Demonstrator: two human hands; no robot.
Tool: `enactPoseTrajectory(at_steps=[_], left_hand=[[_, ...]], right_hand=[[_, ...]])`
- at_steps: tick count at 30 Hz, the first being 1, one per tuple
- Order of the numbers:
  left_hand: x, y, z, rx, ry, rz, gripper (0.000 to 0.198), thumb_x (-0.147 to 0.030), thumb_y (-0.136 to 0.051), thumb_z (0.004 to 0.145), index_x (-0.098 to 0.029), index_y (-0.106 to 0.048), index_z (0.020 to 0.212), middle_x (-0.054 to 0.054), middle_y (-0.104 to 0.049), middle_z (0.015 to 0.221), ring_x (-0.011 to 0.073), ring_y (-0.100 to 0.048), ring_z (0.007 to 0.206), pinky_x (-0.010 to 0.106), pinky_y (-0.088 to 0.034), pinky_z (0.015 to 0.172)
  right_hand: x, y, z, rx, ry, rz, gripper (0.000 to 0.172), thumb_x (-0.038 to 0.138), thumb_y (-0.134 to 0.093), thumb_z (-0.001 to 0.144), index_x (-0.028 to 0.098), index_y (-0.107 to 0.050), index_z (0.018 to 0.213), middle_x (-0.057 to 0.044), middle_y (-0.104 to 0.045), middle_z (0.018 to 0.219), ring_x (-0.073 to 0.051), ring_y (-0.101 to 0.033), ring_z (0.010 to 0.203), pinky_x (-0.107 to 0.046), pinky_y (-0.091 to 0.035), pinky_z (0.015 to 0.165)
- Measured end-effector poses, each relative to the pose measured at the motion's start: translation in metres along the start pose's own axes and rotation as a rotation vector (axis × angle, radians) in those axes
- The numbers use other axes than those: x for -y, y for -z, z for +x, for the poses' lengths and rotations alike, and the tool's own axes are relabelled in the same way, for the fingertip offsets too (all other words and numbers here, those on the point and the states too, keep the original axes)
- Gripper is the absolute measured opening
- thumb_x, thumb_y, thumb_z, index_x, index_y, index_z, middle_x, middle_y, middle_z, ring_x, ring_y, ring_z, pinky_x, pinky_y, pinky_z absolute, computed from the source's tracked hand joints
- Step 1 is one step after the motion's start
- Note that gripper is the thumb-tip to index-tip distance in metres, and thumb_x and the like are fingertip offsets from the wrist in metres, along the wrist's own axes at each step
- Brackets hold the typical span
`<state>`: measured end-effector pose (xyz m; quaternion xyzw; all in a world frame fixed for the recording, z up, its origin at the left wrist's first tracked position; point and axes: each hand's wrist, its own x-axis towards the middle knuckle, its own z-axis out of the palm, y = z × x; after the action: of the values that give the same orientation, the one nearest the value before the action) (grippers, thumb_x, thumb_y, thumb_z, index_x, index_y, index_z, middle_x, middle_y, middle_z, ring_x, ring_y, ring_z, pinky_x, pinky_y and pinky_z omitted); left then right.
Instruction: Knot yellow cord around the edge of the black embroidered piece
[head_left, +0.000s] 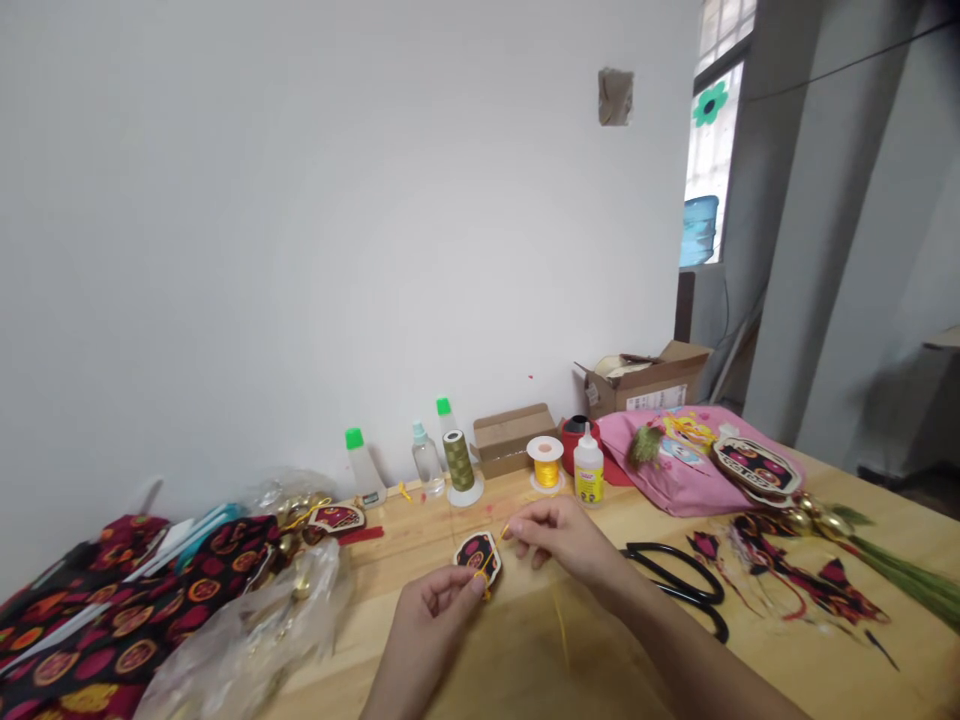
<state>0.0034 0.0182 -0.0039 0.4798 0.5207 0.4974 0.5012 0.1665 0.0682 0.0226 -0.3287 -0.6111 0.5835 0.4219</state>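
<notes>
Head view: a small, dark, patterned ornament with a pale border sits low and central, over the wooden bench; whether it touches the wood is unclear. The left hand pinches its near edge, where a yellow cord crosses. The right hand grips the cord between thumb and fingers, just beyond the ornament's right side. The ornament is probably light and stiff, best held by its rim; the cord looks soft, thin and perhaps slippery. The patterned face tilts up toward the wearer. Its long axis seems to slant from far left to near right, though fingers hide part.
</notes>
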Motion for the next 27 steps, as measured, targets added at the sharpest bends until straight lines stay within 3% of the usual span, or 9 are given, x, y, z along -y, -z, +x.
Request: enactPoseTrajectory(at_steps=[5,10,14,20,27], left_hand=[[0.001,0.002,0.003,0.013,0.043,-0.044,0.021,-0.030,-0.066,0.055,-0.011,-0.065,0.065,0.001,-0.062,0.053,0.0077,-0.048,0.047,0.014,-0.031,0.044],[-0.006,0.002,-0.001,-0.024,0.031,-0.089,0.021,-0.030,-0.066,0.055,-0.012,-0.066,0.067,-0.001,-0.060,0.049,0.0058,-0.044,0.041,0.014,-0.029,0.041],[-0.011,0.001,-0.003,-0.057,0.041,-0.068,0.025,-0.033,-0.065,0.055,-0.011,-0.066,0.068,-0.006,-0.047,0.033,0.0029,-0.030,0.029,0.014,-0.021,0.034],[-0.002,-0.002,0.001,-0.031,0.037,-0.109,0.021,-0.030,-0.068,0.052,-0.012,-0.064,0.063,-0.002,-0.059,0.049,0.0071,-0.047,0.045,0.014,-0.031,0.044],[0.004,-0.001,0.001,0.014,0.034,-0.076,0.019,-0.028,-0.067,0.054,-0.012,-0.065,0.064,0.000,-0.061,0.051,0.0070,-0.048,0.045,0.013,-0.031,0.043]], right_hand=[[-0.004,-0.001,0.000,-0.094,-0.164,0.381,0.018,0.029,-0.056,0.064,0.011,-0.060,0.065,-0.005,-0.062,0.068,-0.011,-0.058,0.064,-0.020,-0.041,0.058],[-0.010,0.000,0.002,-0.047,-0.223,0.651,0.015,0.027,-0.054,0.067,0.012,-0.056,0.068,-0.005,-0.062,0.070,-0.014,-0.060,0.067,-0.024,-0.042,0.063],[-0.007,-0.002,0.000,-0.004,-0.175,0.670,0.016,0.028,-0.053,0.069,0.012,-0.054,0.070,-0.005,-0.062,0.069,-0.014,-0.060,0.064,-0.023,-0.042,0.059],[0.002,-0.005,-0.004,0.081,-0.026,0.635,0.018,0.028,-0.050,0.072,0.011,-0.052,0.067,-0.003,-0.060,0.062,-0.010,-0.057,0.053,-0.021,-0.042,0.054],[-0.003,-0.001,0.002,-0.138,-0.027,0.611,0.017,0.032,-0.052,0.070,0.015,-0.048,0.070,0.000,-0.058,0.068,-0.005,-0.051,0.044,-0.017,-0.039,0.045]])
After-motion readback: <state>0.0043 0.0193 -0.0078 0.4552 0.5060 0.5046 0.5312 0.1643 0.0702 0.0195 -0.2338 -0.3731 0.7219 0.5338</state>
